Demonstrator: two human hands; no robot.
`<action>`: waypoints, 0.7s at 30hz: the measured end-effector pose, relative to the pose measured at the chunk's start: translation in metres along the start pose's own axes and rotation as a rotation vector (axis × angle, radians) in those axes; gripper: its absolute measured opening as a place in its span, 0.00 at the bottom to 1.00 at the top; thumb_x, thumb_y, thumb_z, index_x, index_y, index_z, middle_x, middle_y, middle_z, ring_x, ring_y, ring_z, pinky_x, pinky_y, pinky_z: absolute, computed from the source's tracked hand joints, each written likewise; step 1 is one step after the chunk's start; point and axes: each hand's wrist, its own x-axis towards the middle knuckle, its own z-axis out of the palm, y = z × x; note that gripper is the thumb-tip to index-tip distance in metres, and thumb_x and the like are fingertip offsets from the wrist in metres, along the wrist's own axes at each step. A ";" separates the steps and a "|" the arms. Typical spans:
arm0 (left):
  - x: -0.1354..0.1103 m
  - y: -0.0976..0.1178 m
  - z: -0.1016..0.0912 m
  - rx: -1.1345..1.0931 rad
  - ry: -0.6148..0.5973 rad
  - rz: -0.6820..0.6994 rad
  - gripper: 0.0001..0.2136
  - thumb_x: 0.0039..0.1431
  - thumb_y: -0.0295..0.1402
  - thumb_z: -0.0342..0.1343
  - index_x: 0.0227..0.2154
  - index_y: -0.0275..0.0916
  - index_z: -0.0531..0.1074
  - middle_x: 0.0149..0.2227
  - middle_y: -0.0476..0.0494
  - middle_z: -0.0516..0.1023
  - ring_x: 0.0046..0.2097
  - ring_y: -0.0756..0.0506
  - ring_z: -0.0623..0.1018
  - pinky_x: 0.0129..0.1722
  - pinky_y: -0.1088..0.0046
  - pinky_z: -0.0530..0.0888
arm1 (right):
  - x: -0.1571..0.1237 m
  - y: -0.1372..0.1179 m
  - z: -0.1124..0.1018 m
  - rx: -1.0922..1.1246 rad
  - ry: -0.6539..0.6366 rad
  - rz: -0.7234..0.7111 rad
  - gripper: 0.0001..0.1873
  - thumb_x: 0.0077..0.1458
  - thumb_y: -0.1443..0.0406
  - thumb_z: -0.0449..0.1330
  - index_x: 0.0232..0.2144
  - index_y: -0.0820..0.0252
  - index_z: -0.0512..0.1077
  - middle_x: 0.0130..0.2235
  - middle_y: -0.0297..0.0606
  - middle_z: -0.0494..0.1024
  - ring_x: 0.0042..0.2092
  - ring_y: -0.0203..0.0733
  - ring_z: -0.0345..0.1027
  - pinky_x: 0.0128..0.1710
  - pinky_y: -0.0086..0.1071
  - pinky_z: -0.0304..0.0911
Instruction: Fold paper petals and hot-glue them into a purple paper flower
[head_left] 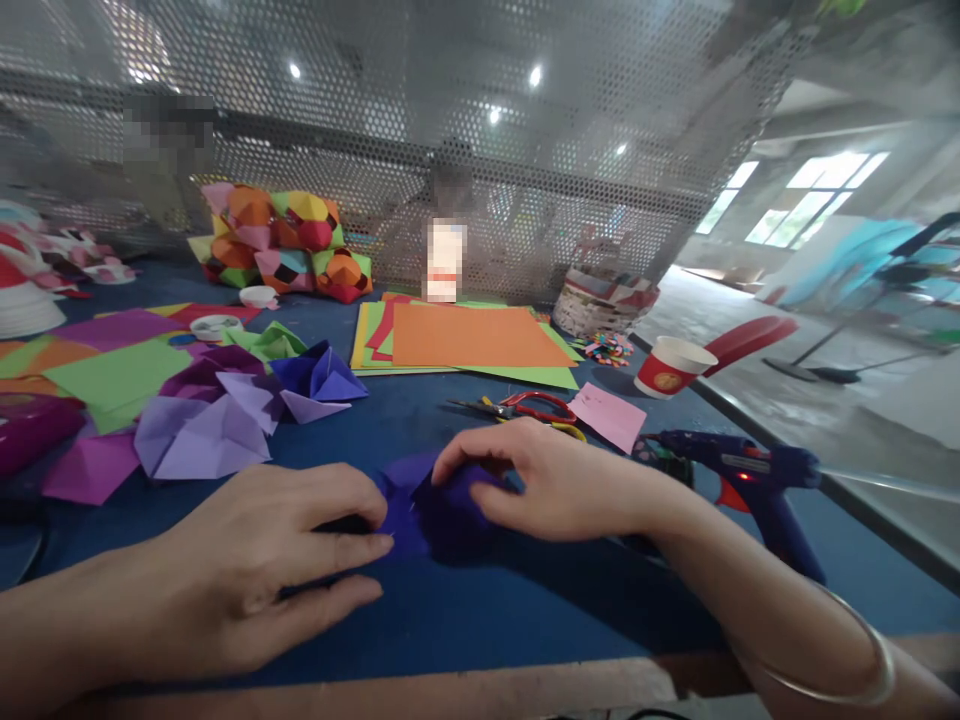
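A dark purple folded paper piece (442, 515) lies on the blue table (480, 610) near the front edge. My left hand (262, 560) rests on the table at its left, fingers together and thumb pinching the paper's left edge. My right hand (540, 480) curls over the paper's right side, fingertips pressing on the fold. Both hands grip the same piece.
A blue glue gun (750, 485) stands at the right. Red-handled scissors (525, 407), a pink note (609, 415) and a paper cup (670, 367) lie behind. Stacked coloured sheets (472, 340) sit mid-table, folded purple and blue paper shapes (240, 400) at left, colourful paper balls (281, 240) at the back.
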 end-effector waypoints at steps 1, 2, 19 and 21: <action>0.000 -0.001 0.000 0.021 -0.024 0.014 0.10 0.64 0.30 0.54 0.43 0.42 0.79 0.42 0.42 0.80 0.38 0.47 0.80 0.36 0.76 0.77 | -0.004 -0.003 -0.005 0.000 -0.083 -0.024 0.25 0.51 0.75 0.58 0.52 0.56 0.74 0.46 0.35 0.79 0.43 0.39 0.72 0.43 0.29 0.64; -0.001 -0.001 0.000 0.044 -0.038 0.025 0.10 0.65 0.30 0.53 0.43 0.42 0.78 0.43 0.42 0.80 0.38 0.47 0.80 0.36 0.75 0.77 | -0.008 -0.005 -0.010 0.005 -0.149 -0.035 0.30 0.51 0.74 0.61 0.57 0.54 0.70 0.48 0.36 0.79 0.44 0.40 0.72 0.43 0.29 0.65; -0.003 -0.001 0.004 0.081 -0.031 -0.012 0.14 0.66 0.25 0.48 0.44 0.41 0.78 0.43 0.42 0.80 0.38 0.48 0.80 0.34 0.77 0.76 | -0.008 -0.003 -0.009 0.025 -0.231 -0.098 0.18 0.48 0.80 0.63 0.39 0.59 0.81 0.52 0.38 0.78 0.55 0.39 0.70 0.57 0.30 0.60; -0.002 0.005 0.002 0.085 -0.042 0.000 0.14 0.65 0.25 0.49 0.47 0.41 0.77 0.47 0.41 0.80 0.41 0.47 0.81 0.38 0.76 0.77 | -0.008 -0.002 -0.012 0.040 -0.258 -0.081 0.16 0.50 0.76 0.65 0.41 0.58 0.81 0.54 0.37 0.77 0.56 0.40 0.70 0.57 0.29 0.60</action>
